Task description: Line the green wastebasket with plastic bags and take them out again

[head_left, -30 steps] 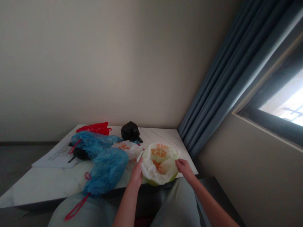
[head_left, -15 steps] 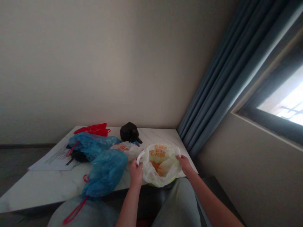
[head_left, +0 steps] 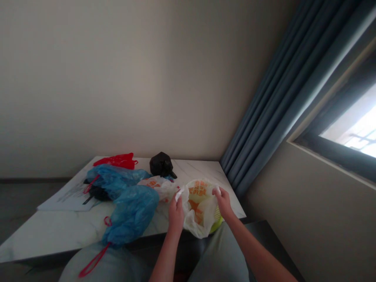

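Note:
A white plastic bag with orange print hangs between my two hands at the table's front edge. My left hand grips the bag's left handle, and my right hand is closed on its right side. The mouth of the bag is partly spread, and orange shows inside it. A yellow-green basket with a perforated wall shows at the bag's right side, partly covered by the bag. Left of my left hand lies another white bag with orange print.
Blue bags with red ties lie on the marble-patterned table. Behind them are a red bag and a knotted black bag. A printed sheet lies at left. A curtain hangs at right.
My hands have drawn closer together with the bag's handles. The bag's rim has come in from the right, its mouth is narrower, and more of the yellow-green basket shows.

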A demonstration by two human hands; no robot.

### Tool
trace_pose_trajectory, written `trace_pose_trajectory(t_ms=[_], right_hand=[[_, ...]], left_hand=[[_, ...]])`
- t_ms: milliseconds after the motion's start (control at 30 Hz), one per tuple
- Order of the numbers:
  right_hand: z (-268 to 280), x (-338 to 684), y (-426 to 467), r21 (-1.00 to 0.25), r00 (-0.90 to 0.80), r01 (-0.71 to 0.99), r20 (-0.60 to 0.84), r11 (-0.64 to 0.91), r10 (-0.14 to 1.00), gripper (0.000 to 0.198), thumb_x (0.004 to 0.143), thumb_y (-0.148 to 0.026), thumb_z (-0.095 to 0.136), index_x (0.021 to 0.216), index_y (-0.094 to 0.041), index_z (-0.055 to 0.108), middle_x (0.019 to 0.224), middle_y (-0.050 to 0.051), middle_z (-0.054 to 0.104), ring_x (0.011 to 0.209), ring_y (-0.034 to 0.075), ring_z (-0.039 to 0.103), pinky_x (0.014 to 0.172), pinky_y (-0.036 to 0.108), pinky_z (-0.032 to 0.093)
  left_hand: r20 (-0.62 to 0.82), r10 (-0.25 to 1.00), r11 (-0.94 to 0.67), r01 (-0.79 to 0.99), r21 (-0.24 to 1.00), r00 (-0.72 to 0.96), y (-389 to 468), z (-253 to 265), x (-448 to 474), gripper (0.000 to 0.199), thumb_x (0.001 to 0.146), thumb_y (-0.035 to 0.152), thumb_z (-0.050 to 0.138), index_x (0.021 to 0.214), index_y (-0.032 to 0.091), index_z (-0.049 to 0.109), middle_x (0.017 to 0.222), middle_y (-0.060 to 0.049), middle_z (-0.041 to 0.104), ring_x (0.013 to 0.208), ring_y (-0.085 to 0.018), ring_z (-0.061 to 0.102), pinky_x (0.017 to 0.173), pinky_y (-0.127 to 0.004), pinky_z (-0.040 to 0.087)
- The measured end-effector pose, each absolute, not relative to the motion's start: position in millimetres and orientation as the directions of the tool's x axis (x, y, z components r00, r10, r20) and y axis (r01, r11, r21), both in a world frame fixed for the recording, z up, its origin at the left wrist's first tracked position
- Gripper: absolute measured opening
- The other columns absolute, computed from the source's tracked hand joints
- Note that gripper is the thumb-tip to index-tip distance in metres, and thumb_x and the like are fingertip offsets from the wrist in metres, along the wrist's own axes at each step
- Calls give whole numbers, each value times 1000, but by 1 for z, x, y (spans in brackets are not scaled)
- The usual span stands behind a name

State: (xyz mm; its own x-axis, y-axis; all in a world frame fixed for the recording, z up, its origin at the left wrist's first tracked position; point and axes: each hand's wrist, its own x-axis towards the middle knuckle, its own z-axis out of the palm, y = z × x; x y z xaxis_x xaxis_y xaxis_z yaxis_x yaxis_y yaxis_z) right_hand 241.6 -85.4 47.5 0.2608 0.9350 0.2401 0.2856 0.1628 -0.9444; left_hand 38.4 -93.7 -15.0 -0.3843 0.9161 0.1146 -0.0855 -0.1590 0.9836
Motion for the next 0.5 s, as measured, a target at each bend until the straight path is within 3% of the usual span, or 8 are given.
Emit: trace_pose_trajectory(t_ms=[100, 267, 500], right_hand=[[52, 239, -83, -969, 273, 192, 208, 159, 939, 33, 77, -49, 67, 67, -19, 57, 59, -3, 50, 57, 13, 41, 54, 26, 33], [59, 253, -73, -953, 347, 186, 291, 238, 892, 27, 73, -42, 73, 71, -19, 59, 64, -4, 53, 60, 13, 45, 60, 25, 37], [62, 279, -61, -961, 466, 108, 275, 254, 841, 35, 77, -51, 70, 67, -20, 56, 61, -3, 53, 59, 13, 46, 60, 26, 40]], left_hand=[[-1, 912, -63, -141, 988, -410, -96, -10, 39, 48, 92, 52, 47, 110, 14, 72, 111, -15, 74, 113, -30, 67, 105, -47, 47], [-13, 861, -93, -181, 979, -509, -98, -9, 34, 49, 97, 47, 38, 108, 16, 73, 119, -15, 72, 116, -26, 65, 106, -42, 47], [-43, 809, -77, -177, 981, -587, -91, -16, 30, 50, 97, 45, 35, 93, 15, 75, 104, -16, 75, 103, -28, 70, 99, -45, 51]])
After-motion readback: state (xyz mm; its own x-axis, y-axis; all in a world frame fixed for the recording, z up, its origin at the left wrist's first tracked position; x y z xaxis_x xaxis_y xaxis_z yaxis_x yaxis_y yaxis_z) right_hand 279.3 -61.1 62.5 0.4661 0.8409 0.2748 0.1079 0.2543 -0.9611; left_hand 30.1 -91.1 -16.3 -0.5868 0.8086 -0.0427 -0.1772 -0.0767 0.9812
